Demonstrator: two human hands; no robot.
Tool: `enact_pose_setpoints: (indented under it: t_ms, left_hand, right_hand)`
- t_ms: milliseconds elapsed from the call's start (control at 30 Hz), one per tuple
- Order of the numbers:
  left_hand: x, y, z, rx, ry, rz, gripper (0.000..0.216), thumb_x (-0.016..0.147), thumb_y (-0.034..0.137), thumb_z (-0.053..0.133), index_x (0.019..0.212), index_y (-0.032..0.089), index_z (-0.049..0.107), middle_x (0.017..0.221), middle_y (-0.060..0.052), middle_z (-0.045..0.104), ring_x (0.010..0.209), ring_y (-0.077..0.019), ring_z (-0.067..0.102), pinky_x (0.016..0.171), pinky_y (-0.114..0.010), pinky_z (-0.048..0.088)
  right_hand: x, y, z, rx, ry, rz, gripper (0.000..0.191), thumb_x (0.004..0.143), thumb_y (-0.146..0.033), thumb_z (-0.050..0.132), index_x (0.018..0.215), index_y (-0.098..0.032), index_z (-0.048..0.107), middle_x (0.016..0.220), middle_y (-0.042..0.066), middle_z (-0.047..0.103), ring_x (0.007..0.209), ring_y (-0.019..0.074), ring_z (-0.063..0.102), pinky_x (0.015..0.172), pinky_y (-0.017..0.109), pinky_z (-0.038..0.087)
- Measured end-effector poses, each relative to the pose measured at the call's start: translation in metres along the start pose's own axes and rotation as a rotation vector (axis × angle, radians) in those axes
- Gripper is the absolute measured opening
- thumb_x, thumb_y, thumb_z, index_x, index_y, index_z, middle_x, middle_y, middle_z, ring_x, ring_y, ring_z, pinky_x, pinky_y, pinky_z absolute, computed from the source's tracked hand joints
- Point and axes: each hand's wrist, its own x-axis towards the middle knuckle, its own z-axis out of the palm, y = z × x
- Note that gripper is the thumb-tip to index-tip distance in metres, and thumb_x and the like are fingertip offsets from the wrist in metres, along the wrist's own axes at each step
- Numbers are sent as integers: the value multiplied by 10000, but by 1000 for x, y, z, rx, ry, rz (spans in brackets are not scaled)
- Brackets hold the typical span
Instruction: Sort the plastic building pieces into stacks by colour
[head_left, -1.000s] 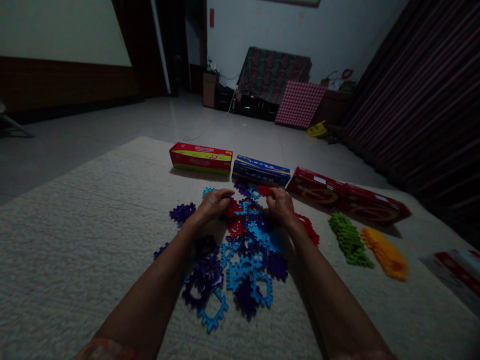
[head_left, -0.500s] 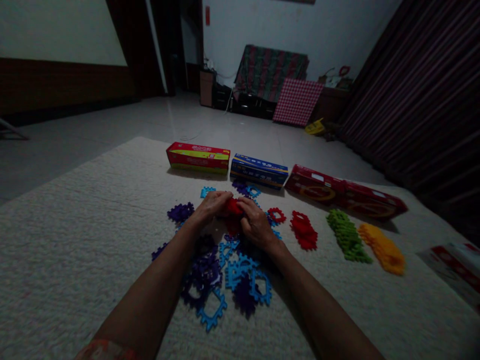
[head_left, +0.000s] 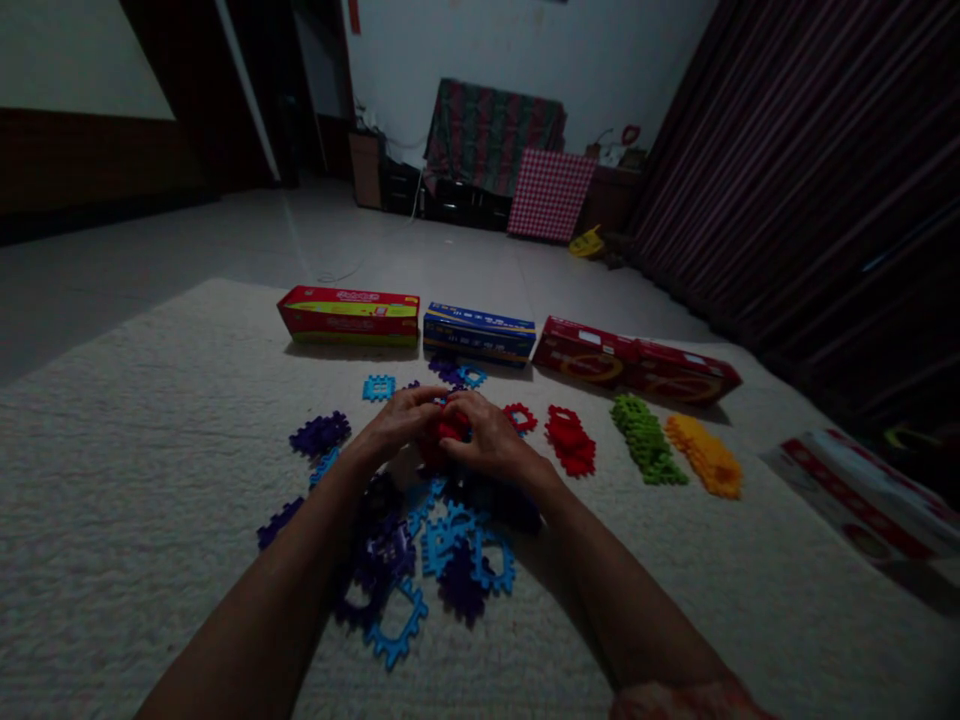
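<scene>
rug (head_left: 150, 420): was cream-white, nubby
pieces in the hands (head_left: 448, 432): were red
loose pile (head_left: 442, 545): was blue and purple mixed
red stack (head_left: 570, 442): was plain red
green stack (head_left: 645, 442): was bright green
orange stack (head_left: 705, 456): was orange-yellow
left box (head_left: 349, 314): was red with a yellow-green band
middle box (head_left: 478, 334): was dark blue
long box (head_left: 634, 364): was red
board by the wall (head_left: 549, 194): was red and white checked
curtain (head_left: 810, 180): was dark, with thin reddish stripes

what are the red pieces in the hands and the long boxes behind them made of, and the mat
Red pieces: likely moulded plastic, with uniform colour and crisp notched edges. Long boxes: apparently printed cardboard, with sharp folded corners and a slight sheen. Mat: looks like woven or looped textile, with a nubby matte surface.
</scene>
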Motion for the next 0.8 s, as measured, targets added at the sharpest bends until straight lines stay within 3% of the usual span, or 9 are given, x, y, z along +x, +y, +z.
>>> enact_pose_setpoints:
  t_ms: [133, 233, 367, 467, 567, 667, 800]
  left_hand:
    - [-1, 2, 0, 36, -8, -4, 589, 734, 327, 632, 1283, 115, 655, 814, -49, 751, 677, -167, 672, 623, -257, 501]
    - [3, -2, -11, 178, 72, 15, 514, 803, 320, 572, 1275, 137, 665, 856, -64, 765, 731, -195, 713, 664, -287, 534]
    - [9, -8, -31, 671, 132, 210, 320, 803, 254, 580, 1062, 199, 761, 977, -60, 775, 893, -228, 723, 833, -341, 555]
    - [9, -11, -35, 925, 27, 371, 363, 817, 243, 625, 1161, 214, 735, 1201, -76, 730, 1113, -250, 670, 1006, -381, 505]
    - [8, -14, -30, 1023, -72, 439, 443, 846, 267, 654, 1284, 212, 672, 1396, -100, 623, 1306, -271, 557, 1120, -405, 426]
    - [7, -17, -25, 1064, -137, 422, 451, 851, 244, 657, 1302, 223, 658, 1392, -97, 607, 1319, -269, 533, 1119, -389, 416]
    - [6, -18, -29, 1093, -143, 401, 306, 886, 214, 579, 1154, 218, 725, 1205, -88, 673, 1148, -236, 611, 1008, -341, 471]
  right_hand:
    - [-1, 3, -14, -32, -45, -9, 167, 768, -131, 666, 914, -204, 629, 989, 43, 665, 933, 192, 611, 870, 329, 482]
    - [-4, 15, -39, -121, -6, 52, 159, 775, -153, 665, 926, -202, 653, 955, 38, 670, 890, 185, 614, 830, 309, 468]
    - [-13, 42, -87, -378, 63, 364, 211, 799, -214, 687, 1004, -166, 687, 1007, 84, 694, 889, 198, 627, 778, 286, 450]
    - [-23, 59, -116, -525, 6, 627, 230, 795, -225, 710, 1008, -137, 710, 1015, 116, 716, 900, 216, 651, 739, 279, 442]
    - [-33, 72, -133, -520, -88, 811, 204, 798, -232, 712, 984, -150, 725, 958, 96, 740, 857, 216, 676, 691, 277, 444]
    - [-40, 81, -140, -471, -154, 864, 187, 801, -259, 717, 962, -165, 734, 906, 90, 749, 818, 224, 693, 669, 290, 467]
    - [-37, 82, -138, -559, -39, 754, 364, 792, -346, 749, 1101, -153, 720, 1110, 165, 735, 959, 288, 700, 790, 366, 523]
